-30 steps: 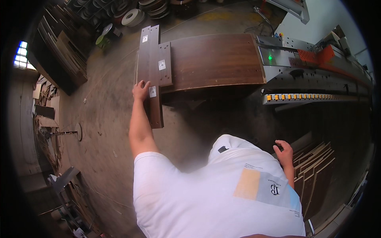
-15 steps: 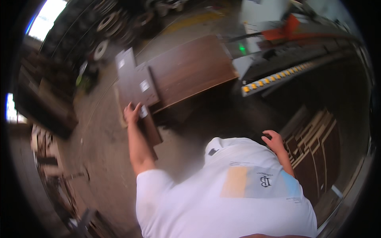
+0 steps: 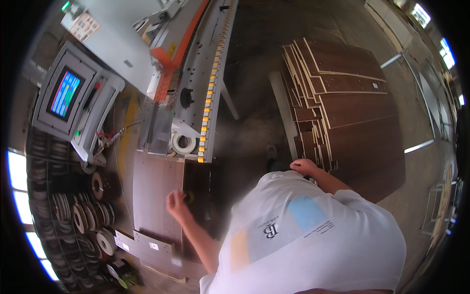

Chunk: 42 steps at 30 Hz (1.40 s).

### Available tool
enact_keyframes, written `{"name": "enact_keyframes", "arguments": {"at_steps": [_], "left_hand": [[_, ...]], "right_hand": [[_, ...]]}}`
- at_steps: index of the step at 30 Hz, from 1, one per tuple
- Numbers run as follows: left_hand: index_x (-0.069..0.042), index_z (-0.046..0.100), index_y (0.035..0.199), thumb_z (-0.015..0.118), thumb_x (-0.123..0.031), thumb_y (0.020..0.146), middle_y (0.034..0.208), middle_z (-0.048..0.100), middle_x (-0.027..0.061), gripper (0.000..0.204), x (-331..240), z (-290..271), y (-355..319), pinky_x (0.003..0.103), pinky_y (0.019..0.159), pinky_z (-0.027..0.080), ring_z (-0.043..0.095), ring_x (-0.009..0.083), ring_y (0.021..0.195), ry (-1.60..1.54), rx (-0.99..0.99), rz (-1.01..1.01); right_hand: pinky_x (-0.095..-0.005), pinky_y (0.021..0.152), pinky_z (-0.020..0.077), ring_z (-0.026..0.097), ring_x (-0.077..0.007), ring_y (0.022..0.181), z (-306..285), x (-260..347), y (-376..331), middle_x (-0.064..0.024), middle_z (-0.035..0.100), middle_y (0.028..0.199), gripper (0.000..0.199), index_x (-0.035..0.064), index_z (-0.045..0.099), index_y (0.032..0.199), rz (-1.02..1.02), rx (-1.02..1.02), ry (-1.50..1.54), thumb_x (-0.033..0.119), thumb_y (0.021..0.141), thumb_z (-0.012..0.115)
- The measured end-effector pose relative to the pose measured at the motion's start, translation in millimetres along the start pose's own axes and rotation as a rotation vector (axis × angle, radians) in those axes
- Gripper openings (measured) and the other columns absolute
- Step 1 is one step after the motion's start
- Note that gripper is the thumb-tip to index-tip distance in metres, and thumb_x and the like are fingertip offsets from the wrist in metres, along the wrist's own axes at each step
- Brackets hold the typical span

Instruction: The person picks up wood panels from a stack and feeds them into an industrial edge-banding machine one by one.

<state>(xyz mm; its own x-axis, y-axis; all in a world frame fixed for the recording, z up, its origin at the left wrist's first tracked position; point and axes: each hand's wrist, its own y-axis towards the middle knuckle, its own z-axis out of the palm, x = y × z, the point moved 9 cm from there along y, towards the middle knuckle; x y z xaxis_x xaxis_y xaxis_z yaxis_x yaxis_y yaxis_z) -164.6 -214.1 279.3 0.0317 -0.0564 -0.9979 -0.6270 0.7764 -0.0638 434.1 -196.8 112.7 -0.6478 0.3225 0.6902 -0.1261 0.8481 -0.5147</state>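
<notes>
Dark wood panel [image 3: 159, 196]: it lies flat on the machine's feed table, near end toward us, far end butted up to the edge-banding machine [image 3: 196, 88] by the roll of banding tape [image 3: 184, 143]. Smaller panels with white labels [image 3: 152, 247] sit at the near corner of the same table.

Left hand [image 3: 177, 203] rests on the panel's right long edge, fingers curled loosely; whether it pinches the edge or only presses on it, we cannot tell. Right hand [image 3: 303, 166] is down at the near edge of the stack of brown boards [image 3: 352, 112] on the floor, knuckles up; its grip is hidden, cannot tell.

Handling, as we judge it: the panel looks stiff, flat and fairly heavy for its thickness, with a smooth, slippery laminate face. Corners and raw edges likely chip if knocked. Best taken by the two long edges, palms flat, not by a corner.

Control screen [image 3: 66, 93] at the far left; reels of edge tape [image 3: 83, 215] racked along the left.
</notes>
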Motion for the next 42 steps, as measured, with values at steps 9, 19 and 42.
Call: {"name": "enact_keyframes", "arguments": {"at_steps": [9,19,42], "left_hand": [[0.001,0.071,0.105,0.062,-0.02,0.102,0.078,0.069,0.0032,0.023,4.7,284.3,-77.8,0.026,0.067,0.052,0.063,0.0103,0.07,0.364,0.876,-0.227],[-0.001,0.067,0.123,0.063,-0.025,0.1,0.104,0.073,0.0117,0.034,72.6,370.0,-102.0,0.035,0.086,0.054,0.069,0.0195,0.099,0.561,1.211,-0.235],[-0.001,0.064,0.125,0.056,-0.014,0.102,0.104,0.071,0.0086,0.028,152.2,517.4,-28.7,0.028,0.082,0.054,0.069,0.016,0.092,0.954,1.479,-0.139]], "right_hand": [[-0.0388,0.079,0.0536,0.07,-0.0286,0.086,-40.9,-68.8,-6.6,-0.0126,0.074,0.092,0.03,0.0085,0.076,0.097,0.144,-0.319,0.138,0.035,0.09,0.065],[-0.0298,0.066,0.0509,0.065,-0.0126,0.068,-197.3,-133.3,97.5,-0.0036,0.07,0.075,0.031,0.004,0.072,0.095,0.295,-0.588,0.38,0.034,0.096,0.065],[-0.0483,0.083,0.054,0.067,-0.0375,0.1,-458.6,-219.7,213.9,-0.0151,0.072,0.1,0.029,0.0138,0.064,0.108,0.652,-0.718,-0.109,0.034,0.087,0.066]]}}
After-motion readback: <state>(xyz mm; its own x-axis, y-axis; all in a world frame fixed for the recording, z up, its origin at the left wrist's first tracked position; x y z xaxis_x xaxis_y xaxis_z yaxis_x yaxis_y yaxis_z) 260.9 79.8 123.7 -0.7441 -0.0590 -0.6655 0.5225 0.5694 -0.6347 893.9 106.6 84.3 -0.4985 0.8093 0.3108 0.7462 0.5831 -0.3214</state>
